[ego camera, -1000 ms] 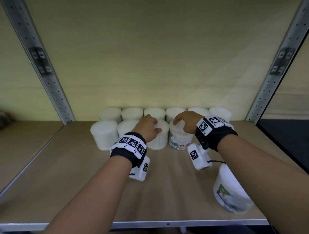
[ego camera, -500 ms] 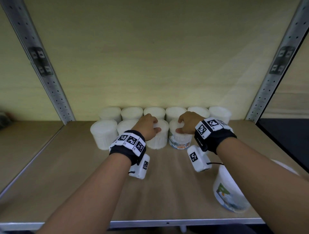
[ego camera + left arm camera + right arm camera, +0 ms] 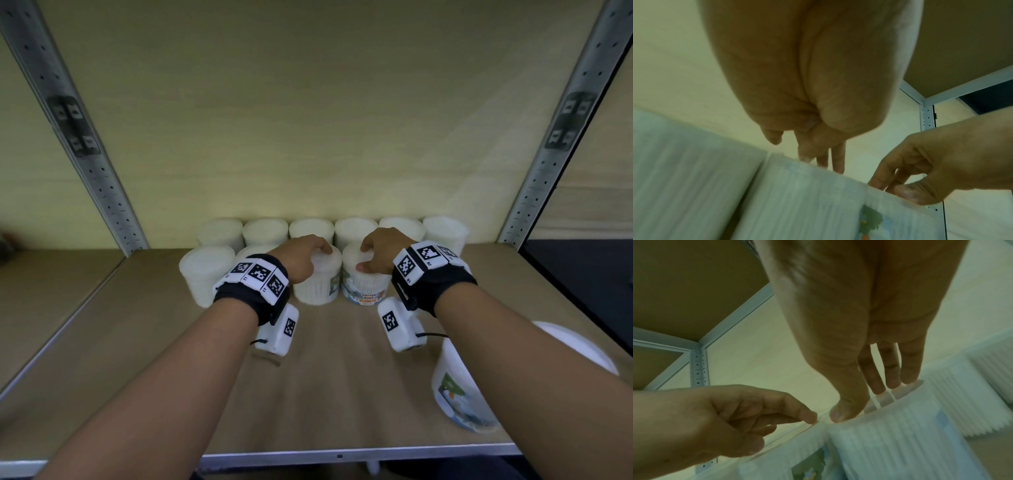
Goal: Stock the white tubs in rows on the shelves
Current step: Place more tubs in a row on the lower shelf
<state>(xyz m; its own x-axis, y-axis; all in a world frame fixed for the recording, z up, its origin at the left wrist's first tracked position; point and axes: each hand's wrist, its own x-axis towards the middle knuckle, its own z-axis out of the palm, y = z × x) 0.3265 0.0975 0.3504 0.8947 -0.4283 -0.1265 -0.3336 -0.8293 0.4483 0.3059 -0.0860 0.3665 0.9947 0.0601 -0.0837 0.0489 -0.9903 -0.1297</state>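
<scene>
Six white tubs (image 3: 265, 231) line the back of the wooden shelf (image 3: 325, 394). A front row holds more. My left hand (image 3: 301, 258) grips the third front tub (image 3: 315, 291) by its lid from above; the left wrist view shows thumb and fingers (image 3: 835, 162) on the lid's edge. My right hand (image 3: 380, 253) holds the labelled tub (image 3: 364, 287) beside it the same way, with the thumb (image 3: 846, 408) on the near rim and fingers on top. The two tubs stand side by side, nearly touching.
Another labelled white tub (image 3: 459, 394) sits near the shelf's front right edge, partly under my right forearm. Perforated metal uprights (image 3: 85, 164) (image 3: 555, 154) frame the bay. Bare shelf board lies in front of the rows and at the left.
Very little has moved. My right hand has shifted slightly left on its lid, and both tubs stay where they were in the front row.
</scene>
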